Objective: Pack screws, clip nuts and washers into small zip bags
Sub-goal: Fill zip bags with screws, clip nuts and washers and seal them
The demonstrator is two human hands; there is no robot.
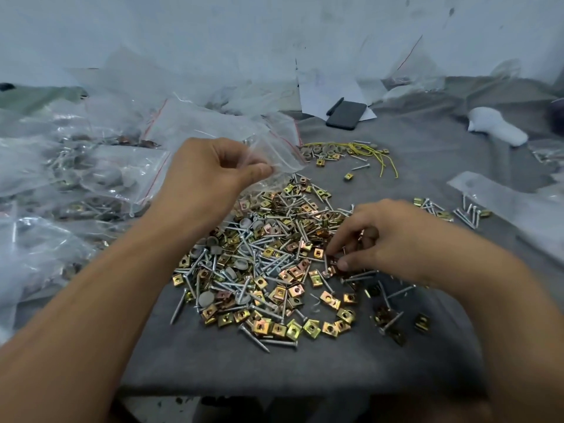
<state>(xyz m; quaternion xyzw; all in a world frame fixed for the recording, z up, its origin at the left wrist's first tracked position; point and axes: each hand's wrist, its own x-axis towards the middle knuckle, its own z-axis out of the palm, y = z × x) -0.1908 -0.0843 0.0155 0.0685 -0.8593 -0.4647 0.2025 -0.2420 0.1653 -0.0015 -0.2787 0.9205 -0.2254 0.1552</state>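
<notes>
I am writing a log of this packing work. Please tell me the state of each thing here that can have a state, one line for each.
left hand: raised, pinching a small zip bag
small zip bag: held above the pile, contents unclear
right hand: down in the pile, fingers curled on hardware
pile of screws, clip nuts and washers: loose, mixed on the grey cloth
filled bags: heaped at left
phone: flat, screen dark

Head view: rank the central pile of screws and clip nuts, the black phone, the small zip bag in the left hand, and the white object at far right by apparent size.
1. Pile of screws and clip nuts, by far the largest.
2. Small zip bag.
3. Black phone and white object: they look alike, and both lie farther from the camera, so unranked.
</notes>
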